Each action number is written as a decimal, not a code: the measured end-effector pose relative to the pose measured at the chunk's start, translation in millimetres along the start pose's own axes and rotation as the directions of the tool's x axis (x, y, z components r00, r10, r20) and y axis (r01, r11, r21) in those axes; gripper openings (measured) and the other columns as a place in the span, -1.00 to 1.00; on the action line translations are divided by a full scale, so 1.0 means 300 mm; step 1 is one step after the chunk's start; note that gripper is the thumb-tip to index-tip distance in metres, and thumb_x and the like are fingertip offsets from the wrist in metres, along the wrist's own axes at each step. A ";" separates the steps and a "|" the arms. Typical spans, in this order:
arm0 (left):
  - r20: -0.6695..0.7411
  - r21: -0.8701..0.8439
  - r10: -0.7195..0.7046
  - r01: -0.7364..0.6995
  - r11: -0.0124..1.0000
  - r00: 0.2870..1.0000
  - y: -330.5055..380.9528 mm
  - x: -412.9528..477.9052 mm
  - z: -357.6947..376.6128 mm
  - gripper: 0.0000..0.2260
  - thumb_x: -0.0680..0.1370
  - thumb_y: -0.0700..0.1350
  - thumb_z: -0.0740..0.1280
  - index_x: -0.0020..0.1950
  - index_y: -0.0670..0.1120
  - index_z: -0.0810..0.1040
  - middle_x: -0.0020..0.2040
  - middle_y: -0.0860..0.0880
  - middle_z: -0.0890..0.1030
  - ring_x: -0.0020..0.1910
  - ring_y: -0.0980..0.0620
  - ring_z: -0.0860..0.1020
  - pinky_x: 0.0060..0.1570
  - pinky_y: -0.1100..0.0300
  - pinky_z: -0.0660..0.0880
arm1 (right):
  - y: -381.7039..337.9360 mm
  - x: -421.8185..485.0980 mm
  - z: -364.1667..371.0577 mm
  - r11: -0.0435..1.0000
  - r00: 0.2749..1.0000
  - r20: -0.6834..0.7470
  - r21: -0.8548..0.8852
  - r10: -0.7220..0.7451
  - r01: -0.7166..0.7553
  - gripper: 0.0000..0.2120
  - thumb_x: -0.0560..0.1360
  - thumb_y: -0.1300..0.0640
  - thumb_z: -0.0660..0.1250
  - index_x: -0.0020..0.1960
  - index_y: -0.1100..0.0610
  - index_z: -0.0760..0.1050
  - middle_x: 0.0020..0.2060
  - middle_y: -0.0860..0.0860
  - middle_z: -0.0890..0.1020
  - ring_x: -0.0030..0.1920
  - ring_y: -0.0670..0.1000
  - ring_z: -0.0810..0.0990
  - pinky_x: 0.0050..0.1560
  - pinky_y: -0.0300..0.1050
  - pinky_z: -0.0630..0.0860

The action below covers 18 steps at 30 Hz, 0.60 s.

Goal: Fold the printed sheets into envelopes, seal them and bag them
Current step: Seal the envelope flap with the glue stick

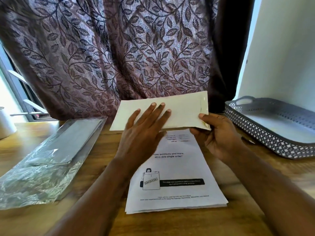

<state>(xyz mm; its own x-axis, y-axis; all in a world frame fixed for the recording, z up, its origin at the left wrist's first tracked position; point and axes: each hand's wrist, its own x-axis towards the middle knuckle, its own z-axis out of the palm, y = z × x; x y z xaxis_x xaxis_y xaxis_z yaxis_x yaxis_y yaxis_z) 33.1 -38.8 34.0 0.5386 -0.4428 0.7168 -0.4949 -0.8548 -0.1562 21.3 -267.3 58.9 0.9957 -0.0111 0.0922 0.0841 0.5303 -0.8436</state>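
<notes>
My left hand point(144, 126) lies flat on the long cream paper envelope point(185, 106), fingers straight and spread over its left half. My right hand point(219, 135) pinches the envelope's right end, thumb on top and the other fingers curled beneath. The envelope sits crosswise over the far end of the stack of white printed sheets point(175, 176), which rests on the brown wooden desk point(102, 218) between my forearms, its top page showing black text and a small drawing marked "confidential". On the desk to my left is a crinkled clear plastic pack point(51, 150) holding flat white pieces. To my right stands a grey perforated plastic tray point(252, 126) with a handle. A brown leaf-patterned curtain point(119, 48) hangs behind the desk.
</notes>
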 end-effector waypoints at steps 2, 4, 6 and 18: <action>-0.070 0.017 -0.051 0.052 0.998 0.996 -0.026 0.001 -0.001 -0.44 0.56 -0.17 0.34 0.56 -0.03 0.32 0.56 -0.03 0.33 0.56 -0.02 0.27 0.48 -0.18 0.25 | -0.020 -0.001 -0.002 0.999 0.999 0.034 0.042 -0.030 0.029 -0.78 0.65 0.23 0.22 0.19 0.31 0.56 0.01 0.23 0.72 -0.12 0.11 0.75 -0.32 -0.15 0.66; -0.142 -0.056 -0.098 0.091 0.994 0.985 -0.046 -0.004 -0.004 -0.52 0.57 -0.25 0.34 0.49 -0.05 0.43 0.48 -0.04 0.45 0.49 -0.04 0.39 0.41 -0.18 0.35 | -0.035 -0.007 -0.004 0.996 0.994 0.100 0.081 -0.054 0.046 -0.66 0.68 0.07 0.17 0.24 0.28 0.55 -0.04 0.21 0.73 -0.17 0.09 0.76 -0.33 -0.13 0.66; -0.208 -0.219 -0.183 0.137 0.966 0.961 -0.046 -0.008 -0.013 -0.66 0.60 -0.20 0.31 0.39 -0.05 0.53 0.31 -0.07 0.61 0.27 -0.10 0.59 0.17 -0.10 0.55 | -0.044 -0.009 -0.007 0.997 0.983 0.174 0.060 -0.062 0.052 -0.47 0.67 -0.17 0.04 0.26 0.22 0.55 0.00 0.22 0.73 -0.09 0.13 0.76 -0.25 -0.09 0.69; 0.216 -0.924 -0.459 0.333 0.190 0.862 0.101 0.061 -0.082 -0.73 0.63 -0.26 0.28 0.32 -0.07 0.46 0.03 0.17 0.69 0.03 0.23 0.66 -0.09 0.37 0.55 | -0.005 0.005 -0.012 0.913 0.956 0.191 -0.304 -0.222 0.272 -0.75 0.68 0.15 0.20 0.19 0.21 0.61 0.05 0.21 0.71 -0.03 0.18 0.68 -0.10 0.00 0.62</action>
<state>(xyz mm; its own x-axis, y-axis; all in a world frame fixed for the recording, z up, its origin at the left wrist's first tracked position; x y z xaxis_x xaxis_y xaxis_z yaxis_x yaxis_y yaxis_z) 11.4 -66.1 59.1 0.8386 -0.0475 0.5427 -0.5447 -0.0594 0.8365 22.8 -271.2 58.5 0.9258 0.0341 0.3764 0.3601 0.2236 -0.9057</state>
